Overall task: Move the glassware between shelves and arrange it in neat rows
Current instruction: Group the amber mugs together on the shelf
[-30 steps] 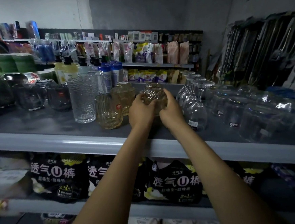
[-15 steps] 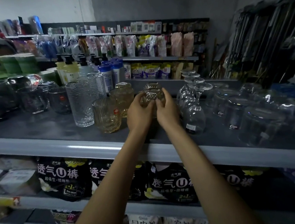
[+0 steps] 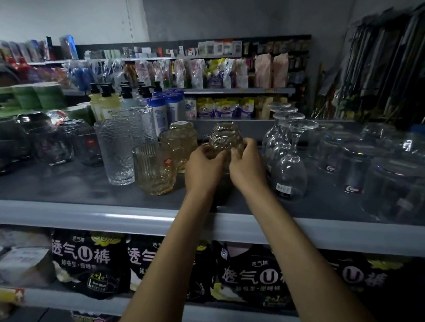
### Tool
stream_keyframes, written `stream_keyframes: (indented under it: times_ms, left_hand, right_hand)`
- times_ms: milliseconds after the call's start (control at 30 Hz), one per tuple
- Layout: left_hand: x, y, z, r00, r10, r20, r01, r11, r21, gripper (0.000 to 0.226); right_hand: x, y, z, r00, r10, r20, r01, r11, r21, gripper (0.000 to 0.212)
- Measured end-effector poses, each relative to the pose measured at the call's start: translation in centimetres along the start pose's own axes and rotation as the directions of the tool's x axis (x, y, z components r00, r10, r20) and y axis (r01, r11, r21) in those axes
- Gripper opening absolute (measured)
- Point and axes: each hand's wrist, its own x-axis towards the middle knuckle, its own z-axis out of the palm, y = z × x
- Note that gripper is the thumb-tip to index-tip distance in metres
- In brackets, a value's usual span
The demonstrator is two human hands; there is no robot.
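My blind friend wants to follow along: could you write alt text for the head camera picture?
A left hand and a right hand grip a small amber diamond-patterned glass between them over a grey shop shelf. Left of it stand a ribbed amber glass and a tall textured tumbler; right of it, upturned wine glasses.

You face a grey metal shelf whose front edge runs across the dim aisle, a lower shelf beneath it. Beyond its back edge, stocked wall shelving lines a dark grey wall; a paler wall meets it at left.
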Motion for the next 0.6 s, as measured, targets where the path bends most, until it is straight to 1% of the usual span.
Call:
stream_keyframes:
  times_ms: [200,367,467,600]
  left_hand:
    - [-0.13,-0.02,-0.03,1.0,-0.003,0.001,0.003,1.0,0.003,0.046]
    - [-0.25,0.08,-0.11,1.0,-0.005,-0.008,0.005,1.0,-0.005,0.045]
    - [-0.43,0.26,-0.31,1.0,0.005,-0.009,-0.005,1.0,-0.012,0.049]
    - [-0.5,0.16,-0.5,1.0,0.029,-0.002,-0.029,0.999,-0.03,0.054]
  right_hand:
    - [0.07,-0.11,0.23,0.999,0.033,0.021,-0.033,0.999,-0.004,0.039]
    - [0.16,0.17,0.47,0.999,0.03,0.031,-0.03,1.0,0.003,0.042]
    - [0.03,0.22,0.52,0.999,0.012,0.036,-0.012,1.0,0.013,0.044]
    - [0.02,-0.1,0.53,0.999,0.0,0.052,-0.002,0.999,0.051,0.055]
